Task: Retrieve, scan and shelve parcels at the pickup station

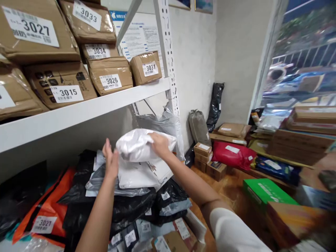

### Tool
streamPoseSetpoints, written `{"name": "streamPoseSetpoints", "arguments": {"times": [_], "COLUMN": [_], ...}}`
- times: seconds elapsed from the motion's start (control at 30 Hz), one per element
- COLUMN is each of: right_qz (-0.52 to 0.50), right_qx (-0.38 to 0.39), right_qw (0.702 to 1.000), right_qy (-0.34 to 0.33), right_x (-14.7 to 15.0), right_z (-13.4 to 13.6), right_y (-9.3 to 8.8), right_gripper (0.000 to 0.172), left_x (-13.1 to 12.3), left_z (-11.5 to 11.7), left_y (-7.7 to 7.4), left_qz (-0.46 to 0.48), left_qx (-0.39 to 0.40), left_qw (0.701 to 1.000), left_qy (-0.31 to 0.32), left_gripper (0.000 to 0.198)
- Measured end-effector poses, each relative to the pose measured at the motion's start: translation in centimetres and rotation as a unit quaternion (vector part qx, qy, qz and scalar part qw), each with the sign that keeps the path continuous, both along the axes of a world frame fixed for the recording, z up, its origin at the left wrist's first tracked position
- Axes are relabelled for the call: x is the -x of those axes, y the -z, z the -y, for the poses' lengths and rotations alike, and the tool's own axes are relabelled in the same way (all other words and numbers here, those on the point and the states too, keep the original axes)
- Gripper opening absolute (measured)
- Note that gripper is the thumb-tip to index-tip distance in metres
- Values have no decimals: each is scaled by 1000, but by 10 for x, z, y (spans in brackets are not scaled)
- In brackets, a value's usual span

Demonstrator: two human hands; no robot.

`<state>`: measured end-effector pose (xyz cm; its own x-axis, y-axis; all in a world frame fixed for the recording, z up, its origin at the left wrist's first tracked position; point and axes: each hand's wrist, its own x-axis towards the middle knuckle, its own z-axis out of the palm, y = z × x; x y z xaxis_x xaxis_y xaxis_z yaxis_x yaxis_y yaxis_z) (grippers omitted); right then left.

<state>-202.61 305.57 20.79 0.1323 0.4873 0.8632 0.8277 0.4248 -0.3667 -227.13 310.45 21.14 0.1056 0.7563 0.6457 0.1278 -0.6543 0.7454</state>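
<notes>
My right hand grips the top of a white plastic mailer bag, held above a heap of soft parcels on the lower shelf. Close to the bag's left end is my left hand, fingers stretched out and holding nothing. Under the bag lie another white mailer, grey bags and black bags. An orange parcel with a 3027 label lies at the lower left.
A white shelf board above carries numbered cardboard boxes such as box 3026 and box 3031. The floor at right holds a red parcel, a green box, small cartons and stacked flat boxes.
</notes>
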Motion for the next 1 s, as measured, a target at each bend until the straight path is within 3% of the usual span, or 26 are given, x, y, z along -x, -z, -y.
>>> {"name": "streamPoseSetpoints", "arguments": {"times": [0.07, 0.13, 0.23, 0.33, 0.43, 0.53, 0.63, 0.7, 0.77, 0.83, 0.9, 1.0], "right_qz": [-61, -77, -42, -10, -39, -107, -126, -128, -93, -8, 53, 56], "right_qx": [-57, -95, -107, -105, -31, -21, -144, -193, -141, -18, 70, 157], "right_qw": [996, 992, 993, 994, 998, 992, 979, 970, 985, 999, 989, 954], "right_qy": [16, 15, -2, -5, 24, 70, 75, 69, 43, -29, -116, -249], "right_x": [-4, -8, -16, -28, -36, -35, -27, -22, -17, -7, 5, 14], "right_z": [8, 18, 35, 43, 31, 7, -10, -14, -13, -11, -7, -5], "right_y": [-6, -14, -31, -46, -56, -61, -53, -31, 8, 59, 109, 155], "right_gripper": [32, 31, 27, 24, 11, 10, 18, 24, 25, 27, 28, 35], "left_x": [-1, -10, -28, -39, -49, -65, -78, -75, -60, -39, -17, 1], "left_z": [9, 16, 16, 4, -9, -13, -15, -19, -26, -33, -38, -39], "left_y": [3, 4, -2, -13, -26, -46, -67, -72, -61, -33, 3, 44], "left_qz": [-132, -195, -133, -94, -88, -140, -184, -207, -312, -454, -543, -585], "left_qx": [-89, -85, -27, 45, 78, 58, -27, -121, -169, -142, -91, -47], "left_qw": [987, 975, 988, 985, 971, 973, 977, 969, 935, 878, 831, 806], "left_qy": [31, 57, 71, 139, 209, 174, 106, 57, 3, -44, -72, -73], "left_gripper": [111, 131, 149, 134, 110, 111, 98, 77, 52, 30, 20, 17]}}
